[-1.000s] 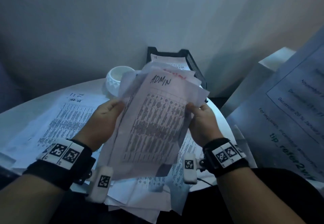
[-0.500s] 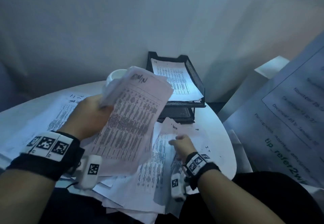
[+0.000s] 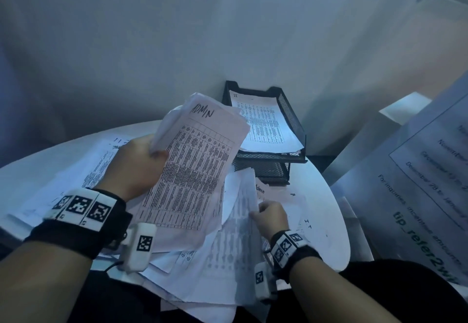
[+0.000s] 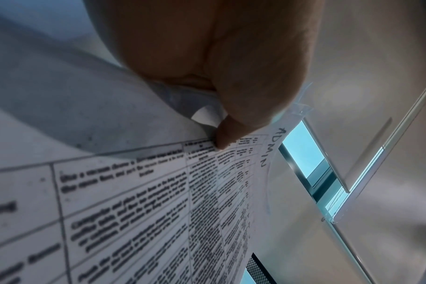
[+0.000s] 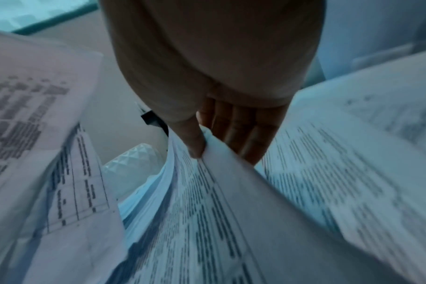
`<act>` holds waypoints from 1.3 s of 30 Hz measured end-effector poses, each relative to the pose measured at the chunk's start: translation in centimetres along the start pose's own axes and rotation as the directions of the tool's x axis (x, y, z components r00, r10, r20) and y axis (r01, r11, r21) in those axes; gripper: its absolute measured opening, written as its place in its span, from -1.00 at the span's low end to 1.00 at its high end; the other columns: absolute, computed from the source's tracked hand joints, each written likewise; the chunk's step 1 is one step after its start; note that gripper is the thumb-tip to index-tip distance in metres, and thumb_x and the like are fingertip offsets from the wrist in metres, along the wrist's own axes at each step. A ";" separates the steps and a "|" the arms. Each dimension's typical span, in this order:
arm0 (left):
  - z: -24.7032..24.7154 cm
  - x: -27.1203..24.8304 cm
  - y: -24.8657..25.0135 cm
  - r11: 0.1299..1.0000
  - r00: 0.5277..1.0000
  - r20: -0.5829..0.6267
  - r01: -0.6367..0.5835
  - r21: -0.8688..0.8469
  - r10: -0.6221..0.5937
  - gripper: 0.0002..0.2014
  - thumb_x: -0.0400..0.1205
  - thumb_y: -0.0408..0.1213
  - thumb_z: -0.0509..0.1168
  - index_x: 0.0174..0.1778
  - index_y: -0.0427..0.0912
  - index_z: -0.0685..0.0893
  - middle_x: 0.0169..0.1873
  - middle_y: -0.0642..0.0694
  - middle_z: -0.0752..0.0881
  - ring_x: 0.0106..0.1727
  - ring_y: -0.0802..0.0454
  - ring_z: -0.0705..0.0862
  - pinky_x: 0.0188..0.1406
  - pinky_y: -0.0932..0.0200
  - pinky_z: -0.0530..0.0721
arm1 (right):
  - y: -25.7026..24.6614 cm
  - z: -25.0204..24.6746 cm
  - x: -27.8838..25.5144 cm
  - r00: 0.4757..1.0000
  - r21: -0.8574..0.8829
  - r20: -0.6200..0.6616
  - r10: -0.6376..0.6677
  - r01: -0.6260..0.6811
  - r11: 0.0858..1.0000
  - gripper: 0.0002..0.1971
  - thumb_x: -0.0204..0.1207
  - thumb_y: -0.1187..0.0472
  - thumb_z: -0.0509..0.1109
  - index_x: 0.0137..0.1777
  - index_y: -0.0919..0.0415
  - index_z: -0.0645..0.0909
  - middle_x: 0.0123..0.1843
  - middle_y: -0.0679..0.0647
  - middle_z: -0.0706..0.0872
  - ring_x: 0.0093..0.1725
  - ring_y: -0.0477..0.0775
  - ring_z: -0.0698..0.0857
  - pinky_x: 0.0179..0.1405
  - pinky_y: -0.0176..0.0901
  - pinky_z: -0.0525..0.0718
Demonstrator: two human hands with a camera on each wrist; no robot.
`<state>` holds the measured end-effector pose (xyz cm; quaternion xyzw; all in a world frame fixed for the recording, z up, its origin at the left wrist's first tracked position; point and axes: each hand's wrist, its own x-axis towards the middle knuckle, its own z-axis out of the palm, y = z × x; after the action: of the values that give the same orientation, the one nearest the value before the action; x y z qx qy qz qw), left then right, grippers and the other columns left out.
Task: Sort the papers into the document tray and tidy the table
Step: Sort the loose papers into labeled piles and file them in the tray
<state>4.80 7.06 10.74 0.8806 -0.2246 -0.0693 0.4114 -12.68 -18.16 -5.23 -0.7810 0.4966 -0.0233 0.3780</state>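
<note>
My left hand (image 3: 141, 163) grips a small stack of printed sheets with ADMIN handwritten on top (image 3: 197, 170), held up over the round white table (image 3: 329, 221); in the left wrist view the thumb (image 4: 225, 138) pinches the sheets' edge (image 4: 158, 192). My right hand (image 3: 268, 217) pinches the edge of a printed sheet (image 3: 235, 236) and lifts it off the loose pile; the right wrist view shows thumb (image 5: 195, 142) and fingers clamped on that sheet (image 5: 207, 201). The black mesh document tray (image 3: 291, 117) stands at the table's back, its top tier holding sheets marked IT (image 3: 263, 125).
More printed sheets (image 3: 83, 170) cover the table's left side and spill over its front edge (image 3: 197, 292). A faceted white cup (image 5: 131, 163) shows in the right wrist view. A large printed notice (image 3: 425, 186) leans at the right. A wall rises close behind the tray.
My right hand let go of the ADMIN stack, dropped to the pile on the table and took hold of a sheet there. The left hand keeps the stack, shifted left.
</note>
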 end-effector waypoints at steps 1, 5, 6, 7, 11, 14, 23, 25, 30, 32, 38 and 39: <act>0.1 0.0 0.0 1.000 1.000 -0.005 -0.004 0.005 0.004 -0.82 0.70 -0.34 0.29 -0.21 -0.28 0.64 -0.33 -0.34 0.72 -0.35 -0.28 0.64 -0.41 0.06 0.48 | -0.1 -0.8 0.0 0.999 -0.002 -0.032 -0.028 0.028 1.000 -0.73 0.51 0.24 0.53 -0.38 0.18 0.57 -0.41 0.00 0.65 -0.45 0.06 0.60 -0.44 -0.20 0.54; 0.4 0.0 0.0 1.000 1.000 -0.004 -0.005 0.020 0.005 -0.83 0.70 -0.33 0.29 -0.20 -0.27 0.64 -0.34 -0.33 0.72 -0.32 -0.33 0.68 -0.39 0.04 0.52 | 0.2 -4.0 -0.3 0.995 0.074 -0.093 -0.044 0.051 0.996 -0.92 0.67 0.19 0.45 -0.07 0.14 0.69 -0.15 0.07 0.82 -0.20 0.10 0.81 -0.31 -0.12 0.74; 0.6 -0.1 0.0 1.000 1.000 -0.001 -0.003 0.024 0.003 -0.83 0.70 -0.33 0.29 -0.21 -0.26 0.63 -0.34 -0.32 0.72 -0.31 -0.34 0.69 -0.39 0.03 0.53 | 0.3 -4.6 -0.4 0.993 0.067 -0.100 -0.061 0.068 0.995 -0.87 0.69 0.17 0.43 -0.09 0.16 0.69 -0.17 0.08 0.81 -0.21 0.11 0.80 -0.30 -0.10 0.73; 0.7 -0.2 0.1 1.000 1.000 0.002 -0.001 0.030 0.001 -0.82 0.70 -0.33 0.29 -0.23 -0.24 0.63 -0.35 -0.31 0.72 -0.32 -0.33 0.69 -0.39 0.03 0.53 | 0.5 -5.1 -0.4 0.991 0.049 -0.106 -0.087 0.092 0.994 -0.81 0.71 0.16 0.43 -0.15 0.18 0.69 -0.21 0.09 0.80 -0.23 0.12 0.77 -0.29 -0.10 0.69; 0.9 -0.2 0.1 0.997 1.000 -0.016 0.016 0.071 -0.015 -0.81 0.71 -0.34 0.27 -0.23 -0.16 0.62 -0.33 -0.25 0.71 -0.31 -0.28 0.68 -0.35 0.00 0.57 | -0.8 -7.7 -0.7 0.964 0.052 -0.160 -0.214 0.224 0.973 -0.76 0.69 0.20 0.45 -0.24 0.10 0.78 -0.27 0.00 0.82 -0.25 0.07 0.74 -0.22 -0.09 0.68; 0.8 -0.1 -0.1 0.995 0.997 -0.063 0.047 0.093 -0.042 -0.86 0.71 -0.31 0.25 -0.09 -0.22 0.69 -0.25 -0.26 0.75 -0.21 -0.31 0.69 -0.18 -0.16 0.69 | -2.6 -9.8 -0.8 0.928 0.072 -0.206 -0.310 0.330 0.941 -0.82 0.70 0.20 0.44 0.04 0.07 0.90 -0.17 -0.08 0.88 -0.26 -0.05 0.79 -0.22 -0.09 0.78; 0.6 0.3 -0.1 0.987 0.988 -0.094 0.135 0.087 -0.127 -0.87 0.69 -0.34 0.26 -0.14 -0.26 0.65 -0.33 -0.23 0.68 -0.31 -0.16 0.60 -0.34 -0.01 0.50 | -2.2 -12.5 -0.3 0.890 0.271 -0.364 -0.275 0.384 0.883 -0.74 0.70 0.28 0.37 0.04 0.02 0.90 -0.29 -0.13 0.87 -0.37 -0.07 0.71 -0.35 -0.11 0.73; 0.6 0.5 -0.3 0.987 0.986 -0.100 0.139 0.082 -0.131 -0.86 0.68 -0.34 0.25 -0.18 -0.23 0.64 -0.33 -0.23 0.68 -0.32 -0.15 0.60 -0.36 0.01 0.49 | -2.6 -13.5 -0.4 0.869 0.349 -0.426 -0.250 0.413 0.841 -0.80 0.73 0.25 0.40 0.04 0.06 0.87 -0.27 -0.08 0.85 -0.36 -0.11 0.69 -0.38 -0.19 0.71; 0.9 0.7 -0.7 0.988 0.984 -0.096 0.152 0.008 -0.151 -0.84 0.68 -0.33 0.27 -0.20 -0.27 0.63 -0.33 -0.27 0.69 -0.31 -0.26 0.62 -0.36 0.01 0.50 | -3.5 -16.0 -0.3 0.850 0.552 -0.487 -0.203 0.480 0.682 -0.83 0.73 0.12 0.44 0.05 0.20 0.79 -0.15 0.14 0.81 -0.30 0.02 0.67 -0.31 -0.14 0.64; 1.2 0.8 -0.8 0.985 0.982 -0.079 0.165 -0.056 -0.169 -0.81 0.69 -0.31 0.30 -0.23 -0.27 0.62 -0.38 -0.23 0.64 -0.38 -0.20 0.56 -0.37 0.03 0.47 | -3.8 -16.5 -0.6 0.865 0.634 -0.477 -0.154 0.460 0.621 -0.86 0.74 0.15 0.43 -0.06 0.07 0.75 -0.18 0.10 0.79 -0.31 0.01 0.67 -0.29 -0.14 0.65; 2.5 0.4 -0.4 0.909 0.985 0.030 0.169 -0.381 -0.171 -0.91 0.70 -0.28 0.46 -0.01 -0.23 0.76 -0.21 -0.18 0.82 -0.20 -0.22 0.77 -0.21 0.00 0.71 | -4.3 -14.0 -1.2 0.965 0.836 -0.260 -0.033 0.242 0.492 -0.76 0.80 0.30 0.29 -0.11 0.11 0.66 -0.24 0.14 0.77 -0.31 0.16 0.69 -0.19 0.10 0.71; 2.7 0.2 -0.3 0.894 0.986 0.052 0.167 -0.416 -0.160 -0.89 0.71 -0.27 0.47 0.04 -0.26 0.78 -0.16 -0.23 0.85 -0.16 -0.24 0.81 -0.19 -0.04 0.76 | -4.3 -13.1 -1.4 0.976 0.856 -0.217 -0.015 0.198 0.478 -0.80 0.79 0.33 0.28 -0.04 0.15 0.67 -0.13 0.25 0.82 -0.23 0.22 0.76 -0.07 0.22 0.75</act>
<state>4.24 5.24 8.75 0.7870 -0.1332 -0.1573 0.5815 -15.52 -23.58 7.24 -0.5050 0.3981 -0.3655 0.6730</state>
